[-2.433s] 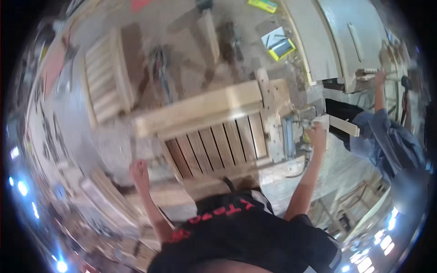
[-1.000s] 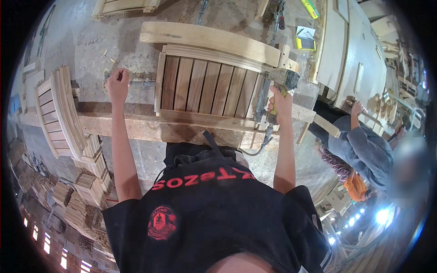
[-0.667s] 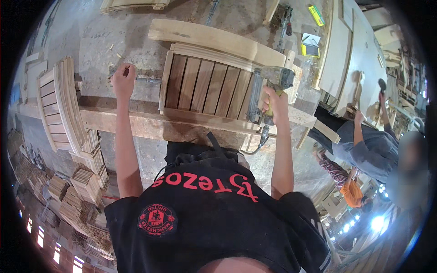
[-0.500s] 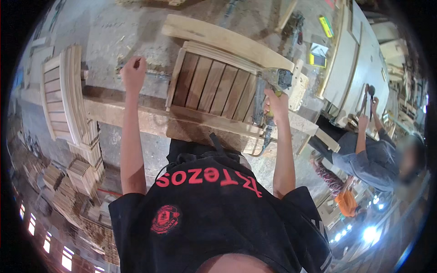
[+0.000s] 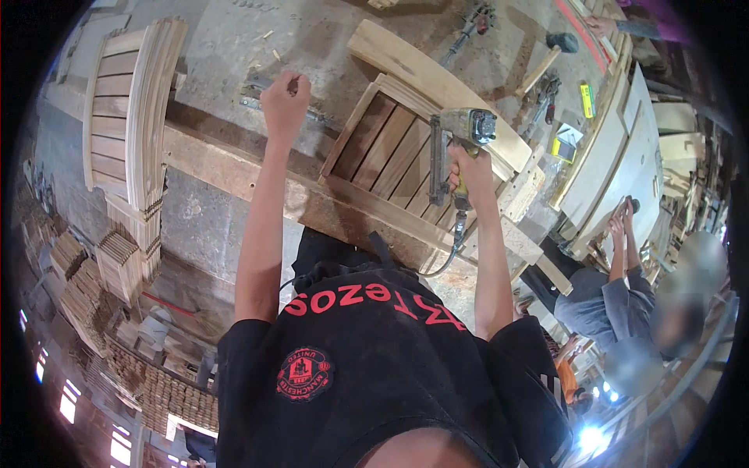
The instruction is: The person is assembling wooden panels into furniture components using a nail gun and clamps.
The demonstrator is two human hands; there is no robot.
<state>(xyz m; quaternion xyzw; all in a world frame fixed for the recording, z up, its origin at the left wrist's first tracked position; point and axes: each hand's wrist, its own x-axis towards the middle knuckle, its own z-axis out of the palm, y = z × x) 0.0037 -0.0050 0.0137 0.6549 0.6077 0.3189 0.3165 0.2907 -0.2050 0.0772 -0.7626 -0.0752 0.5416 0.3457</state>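
My right hand (image 5: 473, 173) grips the handle of a pneumatic nail gun (image 5: 460, 125), held over the right part of a slatted wooden panel (image 5: 370, 148). An air hose (image 5: 449, 261) runs down from the gun's handle toward my body. The panel has several brown slats in a paler frame and lies tilted beside a long wooden beam (image 5: 226, 168). Left of the panel, my left hand (image 5: 285, 105) is raised with its fingers curled closed; what they hold, if anything, is hidden. A pale curved board (image 5: 413, 66) lies along the panel's far side.
Finished-looking slatted panels (image 5: 148, 101) stand stacked at the left. A mallet (image 5: 542, 66), a hand tool (image 5: 468, 31) and a yellow box (image 5: 587, 100) lie at the far right. Another person (image 5: 601, 304) works at a pale board (image 5: 624, 171) on the right.
The view has turned, so the bench and panels appear shifted and tilted. The nail gun, still in my right hand, now shows more to the left over the panel. My left hand stays closed.
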